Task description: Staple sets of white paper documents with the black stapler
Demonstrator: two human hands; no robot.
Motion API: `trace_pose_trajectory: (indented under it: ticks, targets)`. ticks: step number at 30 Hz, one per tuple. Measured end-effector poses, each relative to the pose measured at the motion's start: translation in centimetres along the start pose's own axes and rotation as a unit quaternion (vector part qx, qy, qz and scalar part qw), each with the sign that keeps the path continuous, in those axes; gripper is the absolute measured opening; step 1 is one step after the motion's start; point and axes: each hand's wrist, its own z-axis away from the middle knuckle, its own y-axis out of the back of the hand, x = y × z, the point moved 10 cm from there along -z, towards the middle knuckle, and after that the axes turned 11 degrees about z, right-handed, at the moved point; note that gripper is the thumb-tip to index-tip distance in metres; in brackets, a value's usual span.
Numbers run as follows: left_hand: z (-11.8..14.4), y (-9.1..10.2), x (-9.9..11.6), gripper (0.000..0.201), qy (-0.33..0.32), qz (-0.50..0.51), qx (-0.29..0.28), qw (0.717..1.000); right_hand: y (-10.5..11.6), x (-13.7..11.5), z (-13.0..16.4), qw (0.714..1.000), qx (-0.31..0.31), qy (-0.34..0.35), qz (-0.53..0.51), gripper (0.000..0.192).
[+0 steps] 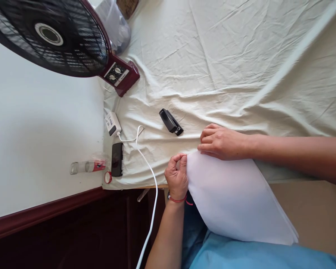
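A stack of white paper sheets (235,201) slants from the cloth's front edge down over my lap. My left hand (177,173), with a red string at the wrist, pinches the stack's upper left corner between thumb and fingers. Along the top edge rests my right hand (217,142), its fingers curled over the paper; the fingertips are partly hidden, but they appear to grip the edge. A black stapler (170,121) lies on the cloth beyond my hands, touched by neither.
A pale cloth (240,74) with wrinkles covers the surface. At the left are a fan (123,76), a white power strip (112,123), a black phone (117,160), a glass bottle (91,166) and a red cap (108,177). A white cable (152,175) hangs over the edge.
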Motion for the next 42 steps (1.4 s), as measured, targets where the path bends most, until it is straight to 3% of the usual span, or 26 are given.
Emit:
trace_pose_trajectory:
  ticks: [4,7,9,11,14,17,20,25,31,34,37,42]
  targets:
    - [-0.5,2.5,-1.1,0.036,0.014,0.035,0.050,0.998,0.6,2.0,0.0,0.996,0.002,-0.060,-0.058,0.037]
    - [-1.2,4.7,-1.3,0.036,0.009,0.027,0.106,0.994,1.2,4.3,0.2,0.972,0.013,-0.141,-0.188,0.033]
    - [-1.6,5.8,-1.0,0.033,-0.007,0.022,0.148,0.989,1.2,6.1,0.7,0.929,0.019,-0.231,-0.289,0.030]
    - [-1.9,6.4,-0.8,0.032,-0.016,0.032,0.183,0.983,0.7,7.2,1.4,0.867,0.018,-0.310,-0.390,0.041]
    - [-2.2,6.4,-1.2,0.035,0.000,0.063,0.207,0.976,-0.9,6.6,1.9,0.782,-0.039,-0.366,-0.502,0.051]
    - [-2.5,5.2,-1.9,0.042,0.035,0.101,0.181,0.978,-2.1,6.0,2.4,0.755,-0.098,-0.399,-0.510,0.033]
    - [-2.6,4.0,-2.3,0.045,0.055,0.126,0.132,0.982,-2.0,6.7,2.7,0.746,-0.068,-0.429,-0.504,0.026]
    - [-2.4,3.6,-2.8,0.041,0.080,0.126,0.091,0.985,-1.5,7.5,2.7,0.749,-0.040,-0.437,-0.497,0.024]
    - [-2.6,3.0,-3.2,0.064,0.181,0.239,0.092,0.950,0.1,9.2,3.0,0.785,0.017,-0.438,-0.439,0.036]
    - [-2.7,2.1,-3.4,0.064,0.230,0.240,0.062,0.941,0.8,9.7,2.9,0.810,0.031,-0.432,-0.396,0.037]
    - [-2.8,1.7,-3.2,0.071,0.227,0.229,0.053,0.945,0.7,9.5,2.5,0.835,0.004,-0.408,-0.369,0.036]
    - [-2.4,1.6,-3.2,0.069,0.199,0.207,0.036,0.957,0.6,9.7,2.3,0.853,-0.009,-0.388,-0.349,0.033]
